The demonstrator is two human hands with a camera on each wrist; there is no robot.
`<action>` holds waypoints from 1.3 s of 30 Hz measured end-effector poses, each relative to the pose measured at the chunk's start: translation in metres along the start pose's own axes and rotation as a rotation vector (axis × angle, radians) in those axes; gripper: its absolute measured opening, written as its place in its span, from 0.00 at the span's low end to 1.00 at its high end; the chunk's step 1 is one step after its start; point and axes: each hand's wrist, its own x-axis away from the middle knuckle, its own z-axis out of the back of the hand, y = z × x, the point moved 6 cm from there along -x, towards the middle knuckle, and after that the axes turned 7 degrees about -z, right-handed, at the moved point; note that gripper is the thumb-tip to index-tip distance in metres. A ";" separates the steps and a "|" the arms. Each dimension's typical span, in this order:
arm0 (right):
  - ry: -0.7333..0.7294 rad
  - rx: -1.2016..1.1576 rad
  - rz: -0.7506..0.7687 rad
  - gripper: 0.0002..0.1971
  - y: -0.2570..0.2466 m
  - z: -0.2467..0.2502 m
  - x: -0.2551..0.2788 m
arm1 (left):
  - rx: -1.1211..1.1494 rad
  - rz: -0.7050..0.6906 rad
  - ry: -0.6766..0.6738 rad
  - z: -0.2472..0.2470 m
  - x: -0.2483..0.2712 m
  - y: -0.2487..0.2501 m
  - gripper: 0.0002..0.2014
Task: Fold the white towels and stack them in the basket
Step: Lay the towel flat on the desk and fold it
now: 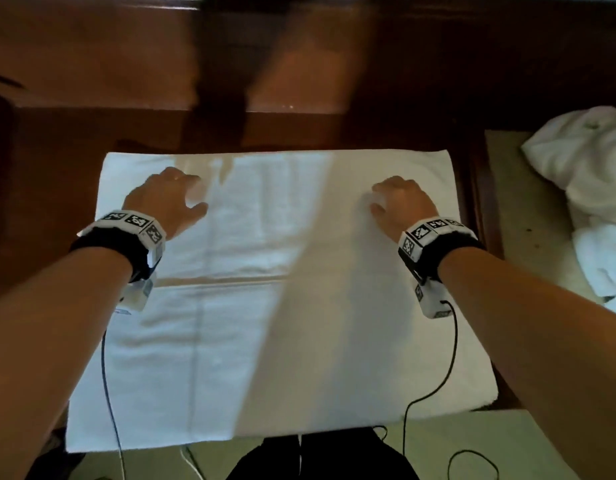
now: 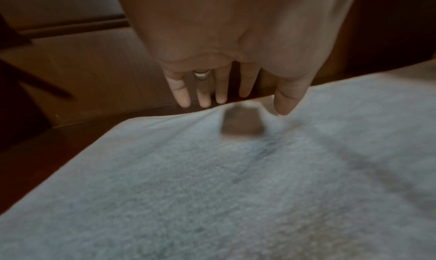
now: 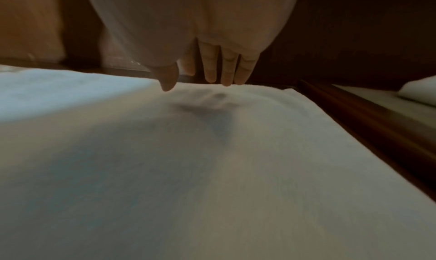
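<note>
A white towel (image 1: 265, 306) lies spread flat on the dark wooden table (image 1: 57, 168), its near edge hanging toward me. My left hand (image 1: 175, 195) rests on the towel's far left part, fingers straight and pointing down onto the cloth (image 2: 212, 152). My right hand (image 1: 396, 199) rests on the far right part the same way, fingertips (image 3: 226, 77) touching the towel (image 3: 212, 171) near its far edge. Neither hand grips anything. No basket is in view.
A heap of crumpled white towels (image 1: 590, 188) lies on a lighter surface (image 1: 514, 202) to the right, also seen in the right wrist view (image 3: 417, 90). Wooden panelling (image 1: 126, 46) rises behind the table. Thin cables (image 1: 438, 375) trail from both wristbands.
</note>
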 end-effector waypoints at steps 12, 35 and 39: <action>0.144 0.160 -0.031 0.21 0.013 0.003 -0.065 | -0.205 -0.166 0.266 0.002 -0.042 0.011 0.15; 0.493 0.106 0.095 0.09 0.021 0.051 0.178 | -0.327 -0.354 0.708 0.018 0.221 0.012 0.09; 0.389 0.115 0.023 0.09 0.035 -0.013 0.226 | -0.302 -0.329 0.573 -0.064 0.264 0.013 0.13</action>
